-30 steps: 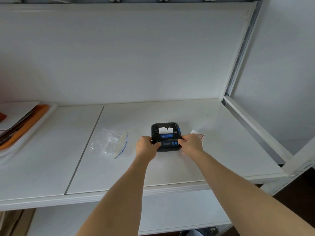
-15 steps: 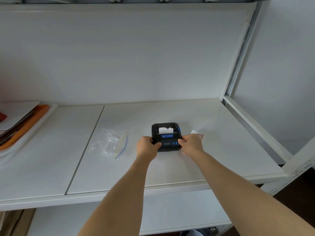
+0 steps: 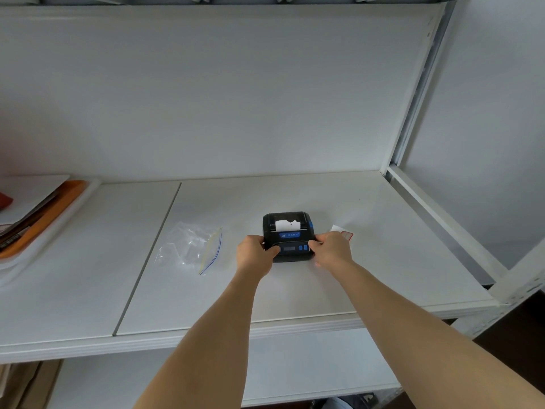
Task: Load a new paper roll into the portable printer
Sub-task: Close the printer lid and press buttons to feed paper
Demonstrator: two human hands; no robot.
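A small black portable printer [image 3: 289, 231] with blue buttons and a blue label sits on the white shelf [image 3: 295, 290]. A torn strip of white paper [image 3: 287, 224] sticks out of its top slot. My left hand [image 3: 255, 255] grips the printer's left front corner, thumb on the front panel. My right hand [image 3: 331, 250] grips the right front corner. The lid appears closed.
An empty clear zip bag [image 3: 191, 247] lies to the left of the printer. A small white card with a red edge [image 3: 342, 230] lies behind my right hand. An orange tray with papers [image 3: 38, 214] sits at the far left. A white shelf post [image 3: 418, 93] stands on the right.
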